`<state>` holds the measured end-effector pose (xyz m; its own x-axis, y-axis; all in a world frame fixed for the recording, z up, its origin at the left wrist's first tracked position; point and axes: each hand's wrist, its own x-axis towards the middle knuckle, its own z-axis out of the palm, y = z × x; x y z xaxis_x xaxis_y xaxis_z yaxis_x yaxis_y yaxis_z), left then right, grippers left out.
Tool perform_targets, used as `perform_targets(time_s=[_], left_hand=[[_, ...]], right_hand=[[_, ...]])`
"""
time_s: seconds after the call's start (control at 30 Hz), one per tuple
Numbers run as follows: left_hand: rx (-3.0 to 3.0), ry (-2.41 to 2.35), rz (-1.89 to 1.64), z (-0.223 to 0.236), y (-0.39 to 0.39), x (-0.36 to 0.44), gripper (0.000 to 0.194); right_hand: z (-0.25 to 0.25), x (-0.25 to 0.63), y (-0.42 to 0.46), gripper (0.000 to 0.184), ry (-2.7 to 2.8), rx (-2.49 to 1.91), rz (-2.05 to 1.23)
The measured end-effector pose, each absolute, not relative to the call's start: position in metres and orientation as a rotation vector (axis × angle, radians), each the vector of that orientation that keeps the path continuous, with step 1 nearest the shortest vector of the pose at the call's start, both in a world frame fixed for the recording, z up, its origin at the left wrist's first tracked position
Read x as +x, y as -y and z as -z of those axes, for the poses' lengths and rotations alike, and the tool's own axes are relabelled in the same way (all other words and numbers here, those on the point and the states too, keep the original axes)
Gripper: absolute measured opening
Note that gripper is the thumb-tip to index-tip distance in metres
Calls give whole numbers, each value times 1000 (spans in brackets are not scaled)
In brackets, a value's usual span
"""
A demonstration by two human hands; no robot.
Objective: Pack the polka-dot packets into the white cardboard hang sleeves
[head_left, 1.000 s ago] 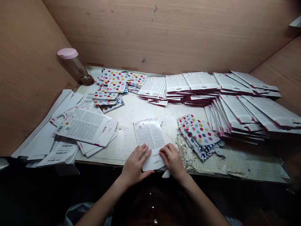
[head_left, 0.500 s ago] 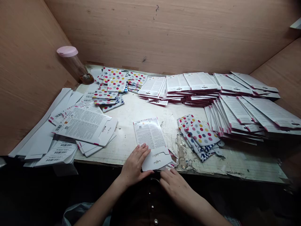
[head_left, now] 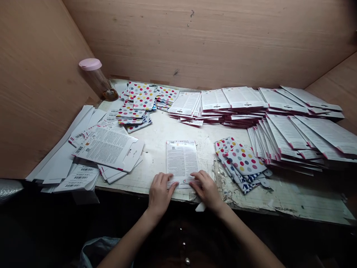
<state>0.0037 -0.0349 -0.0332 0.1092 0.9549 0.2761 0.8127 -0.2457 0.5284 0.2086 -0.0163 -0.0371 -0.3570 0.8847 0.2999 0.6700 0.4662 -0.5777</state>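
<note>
A white printed cardboard sleeve (head_left: 182, 158) lies straight before me near the table's front edge, text side up. My left hand (head_left: 160, 191) pinches its lower left corner, thumb and fingers closed on the edge. On the lower right corner my right hand (head_left: 208, 190) has the same grip, its fingers curled. A small white pointed piece (head_left: 200, 207) sticks out below the right hand; what it belongs to is hidden. To the right lie dotted folded fabric pieces (head_left: 242, 158) in a loose pile. Flat printed sleeves (head_left: 107, 147) with cut hanging slots are stacked on the left.
Rows of printed sleeves (head_left: 234, 98) line the back, with more sleeves (head_left: 295, 134) fanned on the right. Dotted packets (head_left: 143, 100) and a pink-lidded bottle (head_left: 97, 80) stand at back left. Barcode label sheets (head_left: 74, 182) overhang the front edge. Wooden panels (head_left: 178, 41) enclose the table.
The sleeve has turned straight, and its slotted flap no longer shows at the bottom. My left hand went from lying on it to its left corner; my right hand rose to its right corner.
</note>
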Motion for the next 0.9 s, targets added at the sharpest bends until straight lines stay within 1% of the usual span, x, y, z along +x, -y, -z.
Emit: perform_targets(time_s=[0.07, 0.1, 0.17, 0.23, 0.33, 0.4, 0.43, 0.5, 0.53, 0.6, 0.63, 0.7, 0.77, 0.9], left_hand=[[2048, -2002, -786, 31, 34, 5, 38], [2003, -2085, -737, 30, 33, 5, 41], [1903, -2101, -669, 25, 32, 4, 37], [1712, -1925, -684, 17, 29, 4, 36], [1273, -1453, -718, -2, 22, 4, 39], [1132, -1257, -774, -15, 17, -5, 47], [1147, -1283, -854, -20, 13, -15, 52], [1279, -1607, -1098, -23, 4, -44, 61], [1333, -1945, -1203, -23, -1, -61, 68], [1263, -2609, -1191, -17, -12, -94, 88], [1185, -2812, -1120, -14, -17, -108, 97], [1062, -2955, -944, -8, -24, -127, 109], [956, -3002, -766, -3, -32, -137, 112], [840, -3040, -715, 3, -45, -148, 117]], right_hand=[[41, 207, 21, 17, 2139, -1332, -334], [43, 206, 24, 19, 2161, -1333, -249], [43, 203, 33, 24, 2232, -1311, -115], [38, 198, 39, 34, 2307, -1273, -51], [21, 192, 31, 42, 2369, -1146, 123], [4, 198, 5, 46, 2348, -1023, 287], [-6, 207, -14, 47, 2316, -981, 371], [-27, 234, -64, 47, 2231, -993, 524], [-37, 252, -92, 46, 2182, -1057, 595], [-54, 291, -148, 40, 2177, -1339, 660], [-60, 310, -172, 38, 2180, -1483, 673], [-64, 342, -213, 34, 2175, -1541, 624], [-60, 365, -243, 37, 2146, -1575, 560], [-42, 381, -274, 63, 2037, -1663, 433]])
